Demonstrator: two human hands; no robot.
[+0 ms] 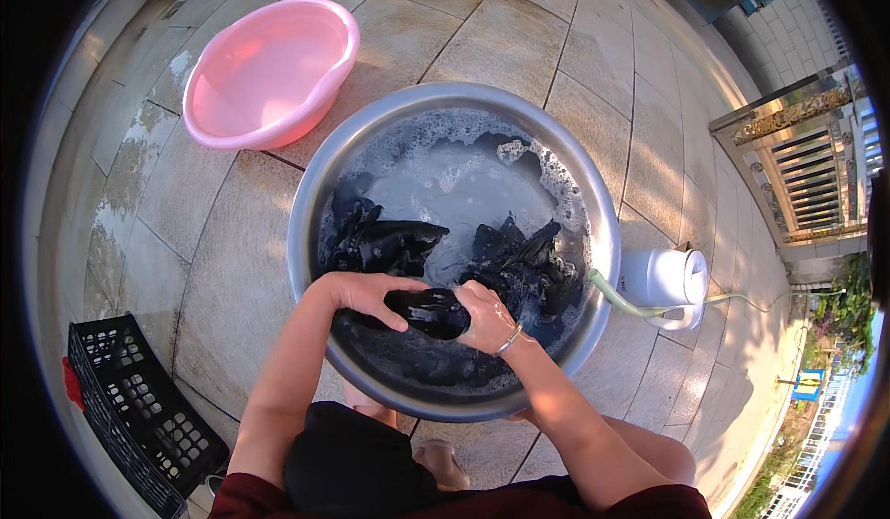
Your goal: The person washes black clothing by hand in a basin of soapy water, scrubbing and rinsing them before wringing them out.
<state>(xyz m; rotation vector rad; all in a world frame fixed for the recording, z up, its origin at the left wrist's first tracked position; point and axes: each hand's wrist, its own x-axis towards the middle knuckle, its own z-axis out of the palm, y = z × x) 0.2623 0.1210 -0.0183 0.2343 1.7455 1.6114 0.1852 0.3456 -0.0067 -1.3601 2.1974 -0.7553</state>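
Note:
A large round stainless-steel basin (301,220) stands before me, holding grey, sudsy water (452,185). Between my hands is a bunched piece of wet black cloth (432,314), above the near part of the water. My left hand (372,296) grips its left end, thumb across the front. At the right end, my right hand (484,316) is closed on the fabric, a bracelet at its wrist. More black cloth (400,237) lies partly sunk at the left, and another soaked dark heap (532,265) rises from the water at the right. Their lower parts are hidden by the water.
A pink plastic basin (278,67) sits beyond on the tiled floor (487,39). Right of the steel basin stands a white plastic container (646,276), with a pale green hose (615,295) reaching over the rim. A black plastic crate (149,397) is at lower left.

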